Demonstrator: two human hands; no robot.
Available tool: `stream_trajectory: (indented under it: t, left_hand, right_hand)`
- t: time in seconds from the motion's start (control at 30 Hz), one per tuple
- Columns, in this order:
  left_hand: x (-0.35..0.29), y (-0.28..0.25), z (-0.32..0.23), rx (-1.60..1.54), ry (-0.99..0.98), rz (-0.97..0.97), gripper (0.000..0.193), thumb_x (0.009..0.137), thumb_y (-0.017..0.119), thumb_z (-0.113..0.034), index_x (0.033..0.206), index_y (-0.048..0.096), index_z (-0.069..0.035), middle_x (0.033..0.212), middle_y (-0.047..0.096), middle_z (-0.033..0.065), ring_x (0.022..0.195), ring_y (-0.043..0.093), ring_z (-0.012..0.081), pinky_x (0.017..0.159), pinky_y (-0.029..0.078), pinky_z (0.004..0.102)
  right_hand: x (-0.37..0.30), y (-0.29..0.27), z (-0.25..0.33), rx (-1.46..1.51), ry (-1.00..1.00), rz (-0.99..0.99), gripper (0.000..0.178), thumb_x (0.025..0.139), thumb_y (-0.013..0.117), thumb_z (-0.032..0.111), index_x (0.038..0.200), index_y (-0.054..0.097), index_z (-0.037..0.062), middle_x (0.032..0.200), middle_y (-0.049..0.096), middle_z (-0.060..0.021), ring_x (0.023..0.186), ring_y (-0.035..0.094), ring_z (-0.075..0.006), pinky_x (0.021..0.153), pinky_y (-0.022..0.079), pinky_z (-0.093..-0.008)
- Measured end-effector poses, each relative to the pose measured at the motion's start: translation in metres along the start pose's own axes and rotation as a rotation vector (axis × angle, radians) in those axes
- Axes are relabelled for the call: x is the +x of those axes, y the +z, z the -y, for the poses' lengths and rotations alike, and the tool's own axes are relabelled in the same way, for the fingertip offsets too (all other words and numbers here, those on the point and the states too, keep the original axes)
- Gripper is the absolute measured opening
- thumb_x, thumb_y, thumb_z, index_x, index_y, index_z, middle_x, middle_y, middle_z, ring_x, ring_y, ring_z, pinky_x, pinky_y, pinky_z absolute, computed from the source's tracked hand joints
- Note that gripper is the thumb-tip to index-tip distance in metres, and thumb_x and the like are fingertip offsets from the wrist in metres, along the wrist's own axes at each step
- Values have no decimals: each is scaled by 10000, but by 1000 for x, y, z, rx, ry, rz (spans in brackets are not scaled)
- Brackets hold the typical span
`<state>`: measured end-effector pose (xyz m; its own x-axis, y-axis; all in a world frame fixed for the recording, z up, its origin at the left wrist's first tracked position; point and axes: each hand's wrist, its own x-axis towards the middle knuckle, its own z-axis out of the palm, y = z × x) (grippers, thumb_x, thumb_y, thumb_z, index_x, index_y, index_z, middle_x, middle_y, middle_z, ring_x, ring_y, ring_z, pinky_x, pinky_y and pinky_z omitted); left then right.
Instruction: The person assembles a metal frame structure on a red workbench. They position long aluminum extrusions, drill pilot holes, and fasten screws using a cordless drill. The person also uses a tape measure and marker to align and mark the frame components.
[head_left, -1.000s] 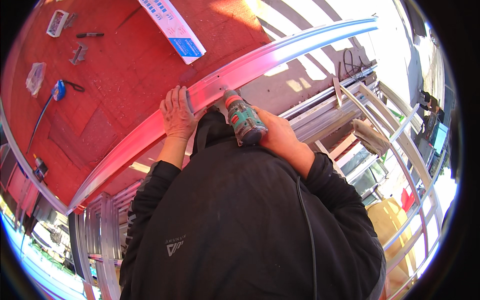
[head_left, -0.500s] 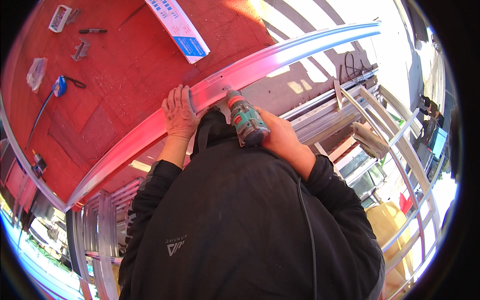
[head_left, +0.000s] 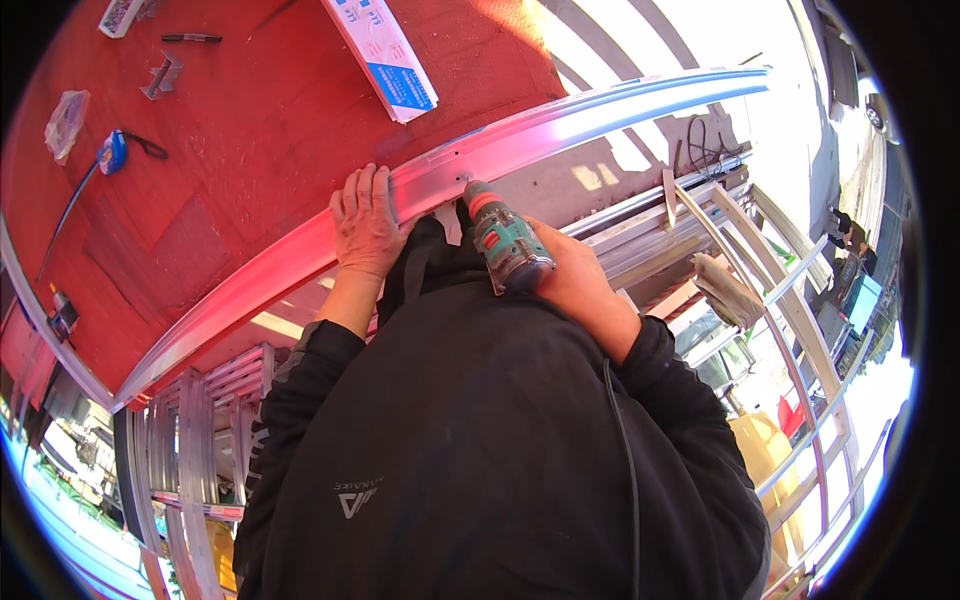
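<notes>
A long shiny aluminium profile (head_left: 560, 130) lies along the edge of a red workbench (head_left: 250, 130). My left hand (head_left: 365, 220) lies flat on the profile and presses it down. My right hand (head_left: 565, 280) grips a teal and black power drill (head_left: 505, 245) with an orange collar. The drill's tip touches the profile at a small hole just right of my left hand. My black jacket fills the lower middle of the view.
On the bench lie a blue and white box (head_left: 385, 55), a blue tape measure (head_left: 110, 152) with its blade pulled out, a metal bracket (head_left: 162, 75), a pen (head_left: 190, 38) and a small plastic bag (head_left: 65, 120). Stacked aluminium frames (head_left: 200, 420) stand lower left; more frames (head_left: 760, 270) at the right.
Both hands and the drill stay at the same spot on the profile. The view has shifted slightly, so the bench items sit a little higher.
</notes>
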<state>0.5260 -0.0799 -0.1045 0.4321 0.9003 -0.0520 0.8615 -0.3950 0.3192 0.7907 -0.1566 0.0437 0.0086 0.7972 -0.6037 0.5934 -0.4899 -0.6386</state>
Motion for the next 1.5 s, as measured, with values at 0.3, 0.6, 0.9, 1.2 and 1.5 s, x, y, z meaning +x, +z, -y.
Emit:
stream_trajectory:
  t: [0.3,0.6,0.9,1.2,1.5]
  left_hand:
    - [-1,0,3,-60,-38,37,913,707,863,-442,1448,451,-104,1495,454,98,1412,394,295,1151,292,481]
    - [-2,0,6,-144,-43,23,904,675,880,-373,1435,469,-109,1495,463,95,1399,409,295,1139,310,475]
    - [-4,1,9,-166,-41,36,913,674,879,-370,1454,468,-132,1508,457,87,1414,398,293,1145,306,470]
    - [-6,1,9,-158,-50,52,940,668,881,-373,1473,447,-158,1519,439,82,1423,382,272,1151,302,458]
    - [-6,4,9,-151,-43,7,922,677,875,-400,1460,466,-137,1509,455,83,1416,394,275,1154,297,470]
  right_hand:
    - [11,-10,15,-52,62,92,648,807,749,141,1419,543,85,1227,678,-222,1151,633,-416,966,515,-443]
    - [20,-14,29,-189,98,125,722,769,808,213,1428,538,96,1188,696,-206,1127,651,-411,942,526,-457]
    - [28,-21,41,-131,191,174,752,733,860,245,1406,562,88,1144,714,-208,1109,673,-399,936,534,-430]
    - [17,-17,25,133,239,80,640,724,865,136,1316,629,74,1093,732,-162,1054,715,-297,914,524,-369]
    - [17,-12,5,115,210,94,610,726,852,126,1296,640,73,1074,734,-177,1059,718,-320,900,527,-378]
